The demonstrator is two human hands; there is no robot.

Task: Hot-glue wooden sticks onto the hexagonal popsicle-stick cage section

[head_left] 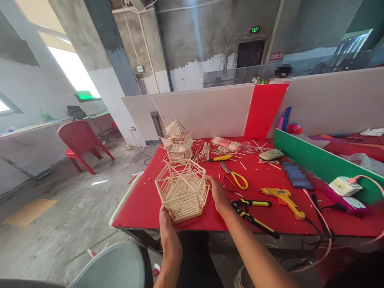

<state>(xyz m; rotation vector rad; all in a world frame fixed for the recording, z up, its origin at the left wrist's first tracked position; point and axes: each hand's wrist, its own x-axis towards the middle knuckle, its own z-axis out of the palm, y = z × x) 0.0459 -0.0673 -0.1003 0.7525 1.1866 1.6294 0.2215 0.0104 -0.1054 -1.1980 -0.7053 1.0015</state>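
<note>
Both my hands grip a hexagonal frame of thin wooden sticks (183,200), tilted toward me over the table's front left part. My left hand (169,236) is closed on its lower left corner, thumb on the near side. At the right side, my right hand (217,194) holds the frame's edge with the fingers partly hidden. The frame has a slatted hexagonal base, short uprights and a rim with crossing sticks. Just behind it stands a tiered stick pagoda model (177,140) with pointed roofs.
On the red table (138,208) lie loose sticks (205,151), a yellow utility knife (220,158), yellow-handled scissors (238,180), wire strippers (255,216) and a yellow glue gun (283,198). A power strip (345,200) with cables is at right. A green stool (114,266) stands front left.
</note>
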